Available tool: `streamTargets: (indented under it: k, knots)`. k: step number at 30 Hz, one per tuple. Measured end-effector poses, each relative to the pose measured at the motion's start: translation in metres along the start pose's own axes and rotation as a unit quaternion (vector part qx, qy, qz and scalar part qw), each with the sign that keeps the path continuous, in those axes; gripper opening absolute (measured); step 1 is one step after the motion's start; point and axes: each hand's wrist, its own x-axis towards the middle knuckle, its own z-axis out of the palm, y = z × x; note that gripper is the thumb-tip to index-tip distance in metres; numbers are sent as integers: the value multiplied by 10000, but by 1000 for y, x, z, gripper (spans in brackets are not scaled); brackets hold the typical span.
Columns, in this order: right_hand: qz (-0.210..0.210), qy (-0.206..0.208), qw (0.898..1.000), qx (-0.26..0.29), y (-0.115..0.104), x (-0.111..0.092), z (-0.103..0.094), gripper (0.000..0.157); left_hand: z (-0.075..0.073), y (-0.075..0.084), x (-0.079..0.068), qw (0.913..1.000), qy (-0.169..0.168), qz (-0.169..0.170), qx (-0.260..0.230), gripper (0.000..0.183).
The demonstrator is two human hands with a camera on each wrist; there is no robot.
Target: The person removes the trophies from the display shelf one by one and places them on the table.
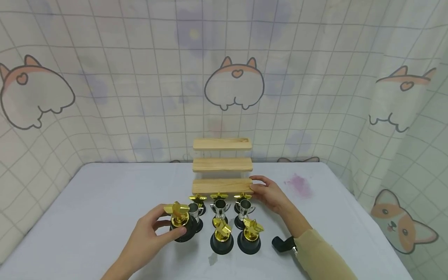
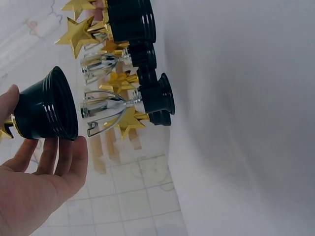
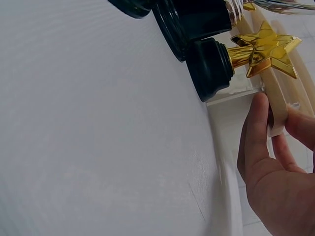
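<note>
My left hand (image 1: 148, 235) grips a gold star trophy (image 1: 184, 229) by its black base, thumb in front and fingers behind. In the left wrist view the held trophy (image 2: 44, 105) is raised off the table and tilted, its hollow underside showing. My right hand (image 1: 272, 195) pinches the right end of the lowest wooden shelf (image 1: 220, 186); the right wrist view shows thumb and fingers around the shelf end (image 3: 278, 105). Between the hands, silver cups (image 1: 220, 206) stand in a row, with star trophies (image 1: 242, 196) behind. Two more star trophies, one left (image 1: 222, 243) and one right (image 1: 249, 244), stand in front.
Two higher wooden shelves, the middle one (image 1: 222, 165) and the top one (image 1: 222, 144), rise at the back of the white table (image 1: 115, 194). A black object (image 1: 282, 244) with a metal part lies by the right sleeve (image 1: 322, 254). A patterned curtain (image 1: 157, 77) surrounds the table.
</note>
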Motion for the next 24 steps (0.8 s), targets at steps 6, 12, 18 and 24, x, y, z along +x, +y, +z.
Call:
streamTargets:
  k: [6, 12, 18, 24]
  knots:
    - [21, -4, 10000, -33, -1, -1, -1, 50, 2, 0, -7, 9987, -333, 362, -146, 41]
    - [61, -26, 10000, 11, -1, 0, 0, 50, 6, -6, -11, 9960, -734, 310, -408, 40]
    - [5, -27, 10000, 63, -1, 1, 0, 49, 13, -14, -12, 9928, -1118, -132, -399, 46]
    - [-14, -48, 9999, 90, 0, 1, -1, 49, 17, -21, -10, 9845, -1556, -587, -559, 48]
